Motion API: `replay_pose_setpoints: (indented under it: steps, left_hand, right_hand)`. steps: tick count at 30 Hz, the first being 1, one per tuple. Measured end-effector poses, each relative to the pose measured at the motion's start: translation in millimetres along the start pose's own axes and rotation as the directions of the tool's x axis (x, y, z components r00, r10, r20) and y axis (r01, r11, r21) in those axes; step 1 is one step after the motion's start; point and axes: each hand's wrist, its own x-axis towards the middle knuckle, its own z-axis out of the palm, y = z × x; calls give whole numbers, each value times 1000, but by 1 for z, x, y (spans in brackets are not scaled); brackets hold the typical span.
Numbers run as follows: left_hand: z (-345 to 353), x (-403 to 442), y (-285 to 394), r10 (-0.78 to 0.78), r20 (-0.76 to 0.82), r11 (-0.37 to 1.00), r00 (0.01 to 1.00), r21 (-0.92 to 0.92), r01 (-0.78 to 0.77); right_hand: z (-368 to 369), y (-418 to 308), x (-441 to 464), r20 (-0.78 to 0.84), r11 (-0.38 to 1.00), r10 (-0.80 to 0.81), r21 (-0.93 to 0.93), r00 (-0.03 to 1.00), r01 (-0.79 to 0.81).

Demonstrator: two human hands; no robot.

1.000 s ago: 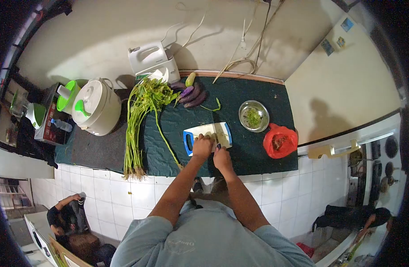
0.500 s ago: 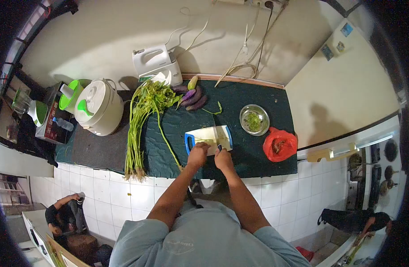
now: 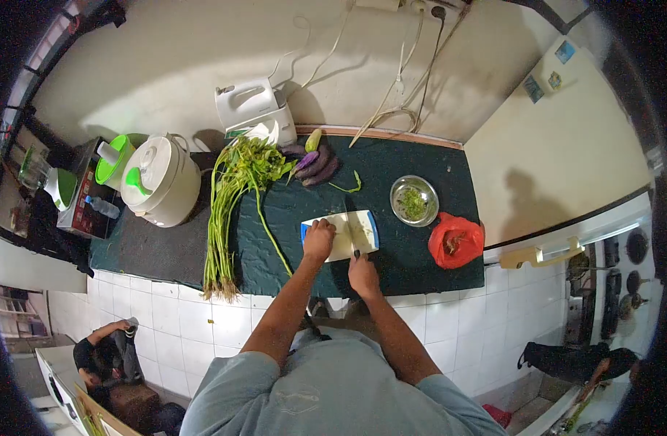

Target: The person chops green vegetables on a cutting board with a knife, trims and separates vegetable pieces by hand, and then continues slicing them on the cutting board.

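My right hand (image 3: 363, 275) is wrapped round the dark handle of a knife (image 3: 350, 231), whose blade lies over the blue-edged white cutting board (image 3: 362, 227). On the board's left part rests my left hand (image 3: 320, 238), its fingers closed; what they hold, if anything, is too small to make out. Left of the board lies a bunch of long green stems (image 3: 219, 225) with leaves at the top and roots at the bottom. Beyond the board are purple eggplants (image 3: 319, 167) and a small green sprig (image 3: 356, 183). A metal bowl (image 3: 395, 201) holds chopped green pieces.
An open red plastic bag (image 3: 451, 243) sits at the right. At the left stand a white rice cooker (image 3: 163, 182), a green container (image 3: 108, 171) and a bottle (image 3: 102, 206). A white mixer (image 3: 253, 105) is by the wall. Two people (image 3: 104, 349) (image 3: 580, 363) are at the lower sides.
My left hand has moved left and up on the board. My right hand, with the knife, has shifted slightly down, and more of the blade shows.
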Motion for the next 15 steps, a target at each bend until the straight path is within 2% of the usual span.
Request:
replay_pose_setpoints:
  steps: [1, 4, 5, 9, 11, 12, 14, 15]
  left_hand:
    - [2, 4, -1, -19, 91, 998, 996, 67, 12]
    - [9, 6, -4, 57, 34, 985, 998, 160, -62]
    - [11, 6, -5, 71, 46, 982, 996, 171, -78]
    - [18, 11, -6, 145, 78, 966, 986, 203, -158]
    - [18, 14, -3, 194, 84, 938, 977, 276, -210]
    - [18, 17, 0, 198, 84, 937, 977, 277, -213]
    - [21, 22, 11, 153, 127, 940, 980, 287, -184]
    - [23, 22, 15, 151, 127, 941, 980, 285, -182]
  right_hand:
    - [3, 4, -8, -12, 1000, -6, 14, 1000, 6]
    - [5, 19, -27, -21, 1000, -9, -18, 1000, 9]
    - [9, 24, -29, -116, 994, -78, -92, 990, 67]
    - [-4, 22, -23, -165, 988, -136, -98, 977, 121]
    - [-12, 18, -23, -331, 890, -443, -271, 833, 366]
    - [-11, 19, -19, -334, 891, -441, -270, 833, 364]
    - [-6, 20, -12, -230, 975, -215, -113, 949, 194]
    - [-8, 19, -12, -228, 974, -215, -114, 950, 193]
